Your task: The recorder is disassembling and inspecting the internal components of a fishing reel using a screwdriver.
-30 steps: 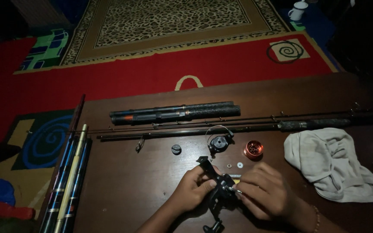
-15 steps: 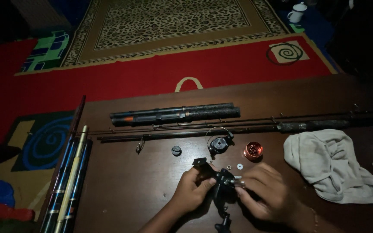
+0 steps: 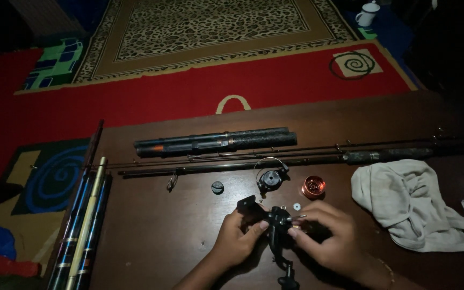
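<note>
Gripping now: both hands meet low in the frame, just right of centre, over the dark wooden table (image 3: 162,236).
Left hand (image 3: 234,241): curled around the black fishing reel body (image 3: 275,225), thumb and fingertips pinching its left side.
Right hand (image 3: 326,236): fingers bent in on the reel's right side, closed on it; what the fingertips pinch there is too small to tell.
Reel body: held just above the table between the two hands, its foot pointing down toward the bottom edge.
Just beyond the hands: a small white washer (image 3: 296,206), an orange-red spool (image 3: 313,186), a black rotor with wire bail (image 3: 270,177) and a black round cap (image 3: 217,187), all lying apart on the table.
Right of frame: a crumpled pale cloth (image 3: 414,207).
Further back: a long thin rod (image 3: 296,159) lying across the table, two dark tubes (image 3: 216,143) beyond it.
Left edge: a bundle of rods (image 3: 81,231).
Far: red carpet (image 3: 189,96), leopard-print rug (image 3: 216,24), white mug (image 3: 367,14) at upper right.
</note>
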